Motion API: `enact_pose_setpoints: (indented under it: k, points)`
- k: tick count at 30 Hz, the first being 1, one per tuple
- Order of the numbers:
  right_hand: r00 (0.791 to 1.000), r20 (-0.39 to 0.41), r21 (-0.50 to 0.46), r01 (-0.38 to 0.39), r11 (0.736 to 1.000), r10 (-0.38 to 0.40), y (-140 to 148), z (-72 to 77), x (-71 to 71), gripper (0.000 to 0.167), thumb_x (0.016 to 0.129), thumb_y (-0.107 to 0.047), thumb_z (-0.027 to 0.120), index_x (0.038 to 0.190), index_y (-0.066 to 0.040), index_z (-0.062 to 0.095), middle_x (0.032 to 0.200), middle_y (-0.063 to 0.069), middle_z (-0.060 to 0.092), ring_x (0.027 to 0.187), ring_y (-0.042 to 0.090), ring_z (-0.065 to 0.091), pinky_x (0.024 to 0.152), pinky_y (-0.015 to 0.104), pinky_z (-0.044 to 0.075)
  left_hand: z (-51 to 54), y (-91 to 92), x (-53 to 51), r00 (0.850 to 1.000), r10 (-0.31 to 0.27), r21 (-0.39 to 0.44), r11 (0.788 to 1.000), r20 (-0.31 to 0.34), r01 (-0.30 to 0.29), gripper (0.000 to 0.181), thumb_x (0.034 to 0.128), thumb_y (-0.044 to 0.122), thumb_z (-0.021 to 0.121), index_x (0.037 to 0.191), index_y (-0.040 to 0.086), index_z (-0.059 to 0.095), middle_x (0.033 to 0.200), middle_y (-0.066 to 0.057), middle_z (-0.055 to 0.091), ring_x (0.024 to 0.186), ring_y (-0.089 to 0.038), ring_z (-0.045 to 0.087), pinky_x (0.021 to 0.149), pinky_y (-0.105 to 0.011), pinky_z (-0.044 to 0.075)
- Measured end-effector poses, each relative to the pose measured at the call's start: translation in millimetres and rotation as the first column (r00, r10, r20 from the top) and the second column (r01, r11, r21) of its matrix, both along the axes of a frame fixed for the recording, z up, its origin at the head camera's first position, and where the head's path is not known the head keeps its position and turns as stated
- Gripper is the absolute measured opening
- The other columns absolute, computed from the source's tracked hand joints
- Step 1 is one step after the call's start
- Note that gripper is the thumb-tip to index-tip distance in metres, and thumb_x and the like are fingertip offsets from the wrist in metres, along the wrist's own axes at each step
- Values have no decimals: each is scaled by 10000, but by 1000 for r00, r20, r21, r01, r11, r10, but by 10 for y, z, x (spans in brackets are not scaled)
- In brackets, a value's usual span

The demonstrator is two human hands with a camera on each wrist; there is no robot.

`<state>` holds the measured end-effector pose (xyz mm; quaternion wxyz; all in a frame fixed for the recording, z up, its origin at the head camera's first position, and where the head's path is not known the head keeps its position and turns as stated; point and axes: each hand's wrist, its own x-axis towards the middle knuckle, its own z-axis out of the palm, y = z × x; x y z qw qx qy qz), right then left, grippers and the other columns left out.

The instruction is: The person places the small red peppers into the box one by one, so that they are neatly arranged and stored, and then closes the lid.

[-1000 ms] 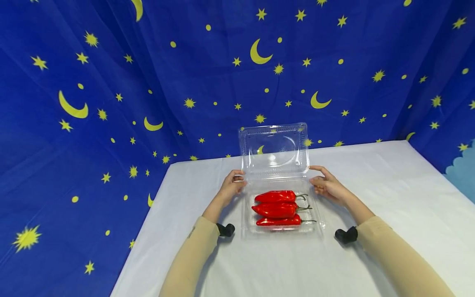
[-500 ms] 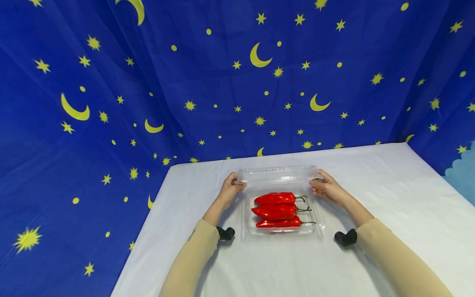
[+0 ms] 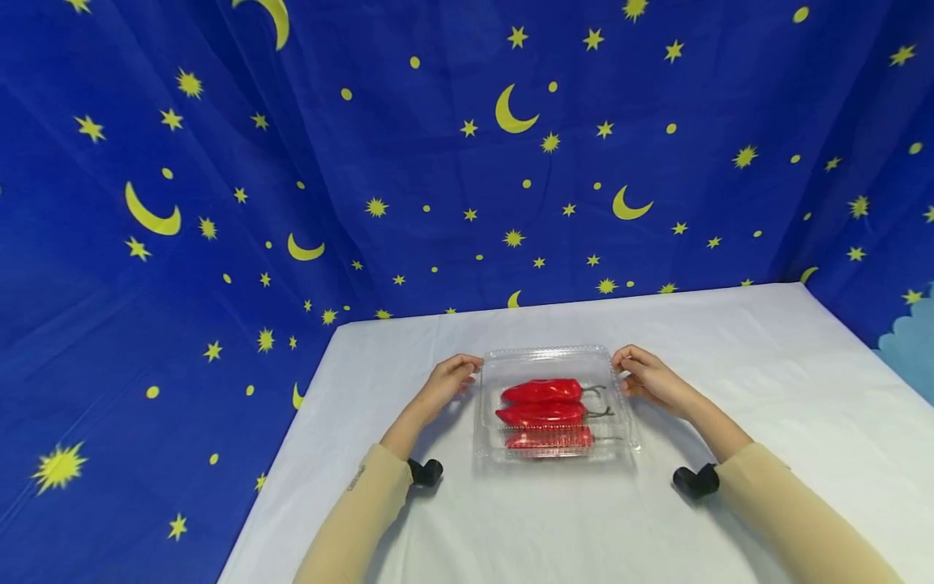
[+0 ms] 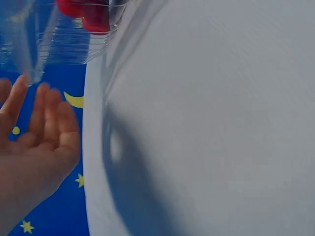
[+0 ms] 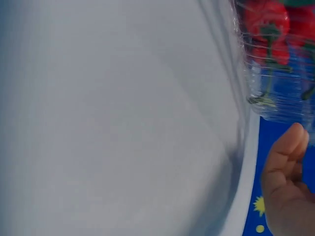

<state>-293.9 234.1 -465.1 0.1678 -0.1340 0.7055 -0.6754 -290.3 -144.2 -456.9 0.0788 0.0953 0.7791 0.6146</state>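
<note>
A clear plastic clamshell box (image 3: 550, 365) lies in front of me with its lid down over three red peppers (image 3: 541, 414). I cannot tell whether the lid's front edge is fastened. The peppers lie side by side, their green stems to the right. At the far left corner, my left hand (image 3: 445, 380) has its fingers loosely extended, a fingertip at or very near the box's edge in the left wrist view. Opposite it, my right hand (image 3: 652, 377) is at the far right corner with relaxed, slightly bent fingers. Neither hand plainly grips the box.
A white cloth covers the table (image 3: 730, 365). Behind and to the left hangs a blue curtain (image 3: 438, 146) with yellow moons and stars. Black wrist cameras (image 3: 696, 482) stick out inward from both sleeves, beside the box.
The lid has swung from upright at the back, down and forward over the peppers. Both hands have let go of its sides and moved slightly outward.
</note>
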Motion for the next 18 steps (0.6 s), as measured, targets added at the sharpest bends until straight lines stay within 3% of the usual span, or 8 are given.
enact_pose_setpoints:
  k: [4, 8, 13, 18]
  points:
    - [999, -14, 62, -47, 997, 48, 107, 79, 196, 312, 1047, -264, 334, 1150, 10, 442, 1039, 120, 441, 739, 132, 554, 666, 293, 504, 88, -108, 181, 991, -132, -66, 989, -2, 132, 370, 1023, 189, 428, 1317, -27, 489, 1202, -238, 546, 1067, -404, 542, 865, -556, 435]
    - [992, -42, 123, -109, 986, 115, 200, 146, 441, 381, 1042, -275, 358, 1206, 64, 416, 1066, 169, 464, 755, 161, 564, 690, 335, 518, 100, -194, 413, 978, -210, -70, 975, 20, 211, 364, 1017, 110, 419, 1346, -44, 445, 1207, -270, 530, 1087, -476, 505, 867, -589, 417]
    - [980, -58, 174, -179, 968, 191, 253, 230, 739, 361, 1041, -225, 368, 1256, 60, 421, 1084, 210, 470, 772, 218, 571, 690, 368, 516, 72, -222, 719, 970, -241, -74, 967, 44, 243, 377, 1012, 149, 450, 1364, 15, 457, 1196, -208, 546, 1079, -436, 516, 847, -538, 450]
    - [979, -32, 202, -192, 960, 202, 253, 246, 940, 370, 1035, -210, 384, 1300, 45, 423, 1096, 194, 470, 818, 275, 591, 702, 374, 514, 61, -217, 958, 970, -241, -70, 967, 41, 243, 400, 1004, 206, 477, 1377, 60, 458, 1165, -204, 535, 1025, -385, 531, 811, -474, 484]
